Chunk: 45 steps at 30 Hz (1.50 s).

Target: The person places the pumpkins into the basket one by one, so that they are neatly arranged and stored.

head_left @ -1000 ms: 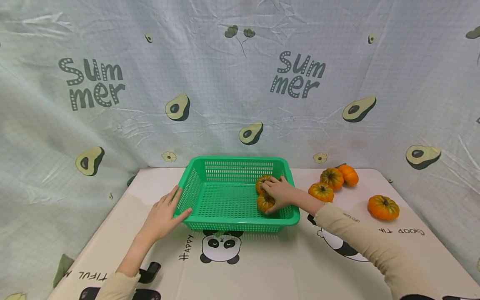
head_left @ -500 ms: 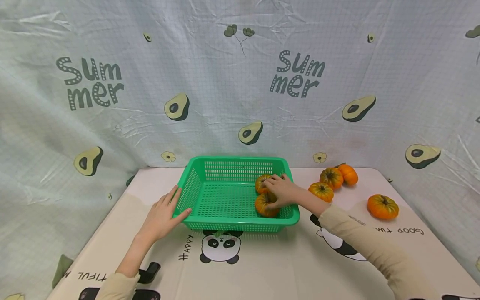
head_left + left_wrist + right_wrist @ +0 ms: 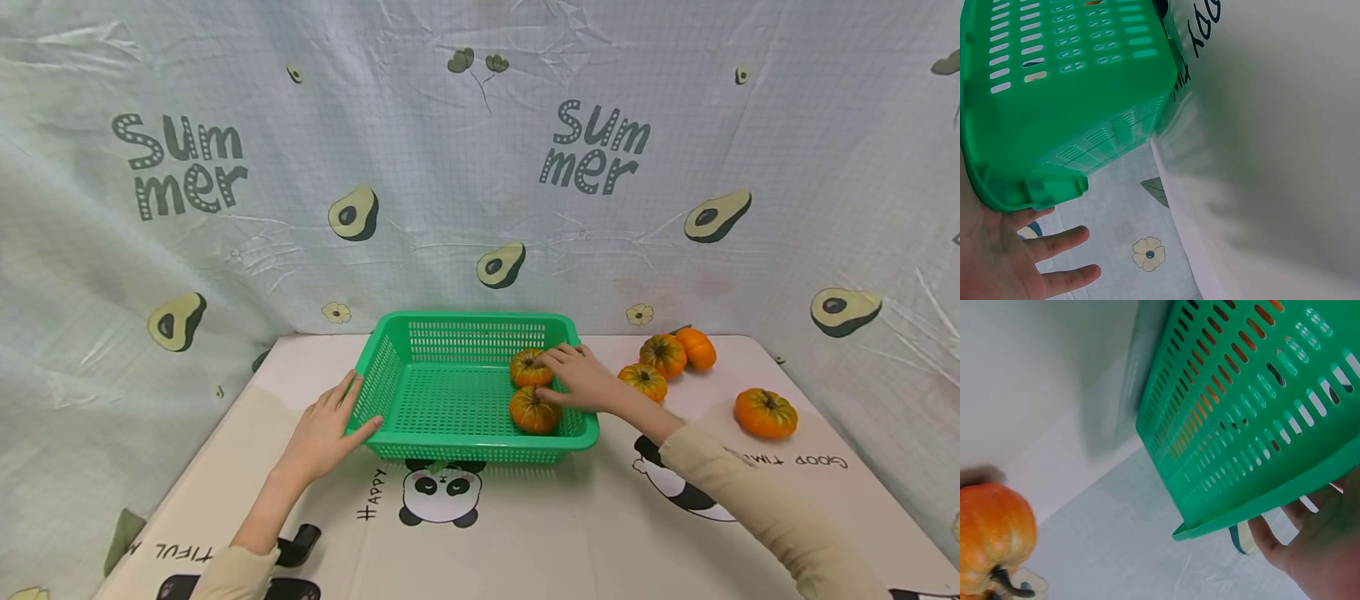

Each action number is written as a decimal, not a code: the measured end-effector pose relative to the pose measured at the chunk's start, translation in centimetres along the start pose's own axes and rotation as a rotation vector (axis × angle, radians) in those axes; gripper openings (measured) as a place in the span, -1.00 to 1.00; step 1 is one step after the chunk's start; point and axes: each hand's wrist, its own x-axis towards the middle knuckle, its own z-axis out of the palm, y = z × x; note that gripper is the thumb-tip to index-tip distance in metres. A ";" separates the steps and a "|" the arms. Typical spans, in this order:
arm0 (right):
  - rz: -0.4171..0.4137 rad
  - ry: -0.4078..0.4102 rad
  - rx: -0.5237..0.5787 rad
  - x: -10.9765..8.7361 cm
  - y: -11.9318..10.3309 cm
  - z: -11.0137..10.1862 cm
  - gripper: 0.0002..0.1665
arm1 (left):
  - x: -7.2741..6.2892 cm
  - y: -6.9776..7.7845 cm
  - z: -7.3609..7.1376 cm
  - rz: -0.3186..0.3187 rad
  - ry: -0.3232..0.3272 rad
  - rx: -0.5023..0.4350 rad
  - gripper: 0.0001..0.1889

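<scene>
Green basket (image 3: 442, 400), two pumpkins (image 3: 534, 417) inside, left fingers (image 3: 1063, 242) straight against rim (image 3: 480, 443), right fingers (image 3: 558, 360) loose.

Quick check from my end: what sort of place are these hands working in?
Probably a makeshift tabletop filming or practice corner: avocado-and-"Summer" printed cloth hangs behind and on both sides of a panda-printed table, where a green basket and small orange pumpkins are laid out.
</scene>
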 end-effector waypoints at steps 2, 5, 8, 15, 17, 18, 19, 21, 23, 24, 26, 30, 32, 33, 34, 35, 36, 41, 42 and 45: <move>0.006 0.040 0.006 -0.3 0.2 -0.1 -0.54 | 0.0 0.0 0.0 0.002 0.003 0.000 -0.19; 0.008 0.097 0.022 -0.8 0.5 0.0 -0.61 | 0.0 0.0 -0.1 0.003 0.003 -0.001 -0.19; 0.013 0.142 0.038 -1.3 0.8 0.2 -0.65 | 0.0 0.0 -0.1 -0.001 0.000 -0.001 -0.19; 0.043 0.246 0.055 -2.6 1.7 0.5 -0.72 | 0.0 -0.1 0.0 -0.001 0.001 0.007 -0.19; 0.052 0.280 0.047 -3.0 2.0 0.6 -0.73 | 0.0 -0.2 0.0 0.001 0.001 0.008 -0.19; 0.057 0.297 0.047 -3.2 2.1 0.7 -0.73 | 0.0 -0.1 0.0 0.002 0.001 0.008 -0.19; 0.062 0.313 0.049 -3.4 2.3 0.8 -0.73 | 0.0 -0.1 0.0 0.003 0.003 0.008 -0.19; 0.079 0.346 0.058 -3.7 2.7 1.2 -0.73 | 0.0 -0.1 0.0 0.005 0.004 0.005 -0.19; 0.091 0.376 0.078 -4.1 3.0 1.6 -0.73 | -0.1 -0.1 0.0 0.005 0.008 0.002 -0.19; 0.096 0.393 0.087 -4.3 3.2 1.7 -0.73 | -0.1 -0.1 0.0 0.005 0.008 0.000 -0.20; 0.110 0.427 0.093 -4.7 3.5 2.1 -0.73 | -0.1 -0.1 0.0 0.007 0.010 -0.003 -0.20; 0.136 0.467 0.071 -5.4 4.2 2.7 -0.70 | -0.1 0.0 0.1 0.009 0.014 -0.006 -0.20; 0.153 0.474 0.057 -5.8 4.6 3.0 -0.68 | -0.1 0.0 0.1 0.010 0.015 -0.006 -0.20; 0.164 0.474 0.052 -6.0 4.8 3.2 -0.68 | -0.1 0.1 0.1 0.010 0.015 -0.006 -0.20; 0.177 0.475 0.050 -6.2 5.0 3.4 -0.67 | -0.1 0.1 0.1 0.011 0.017 -0.007 -0.20; 0.190 0.476 0.047 -6.4 5.2 3.5 -0.66 | -0.1 0.1 0.0 0.013 0.018 -0.007 -0.20; 0.205 0.480 0.046 -6.6 5.5 3.7 -0.66 | -0.1 0.1 0.0 0.014 0.019 -0.008 -0.21; 0.272 0.493 0.029 -7.4 6.5 4.0 -0.62 | -0.1 0.2 0.0 0.016 0.025 -0.010 -0.21; 0.286 0.494 0.025 -7.5 6.7 4.1 -0.61 | -0.1 0.2 0.0 0.016 0.026 -0.009 -0.21; 0.338 0.474 -0.002 -7.9 7.3 4.3 -0.55 | -0.1 0.1 0.0 0.015 0.025 -0.009 -0.21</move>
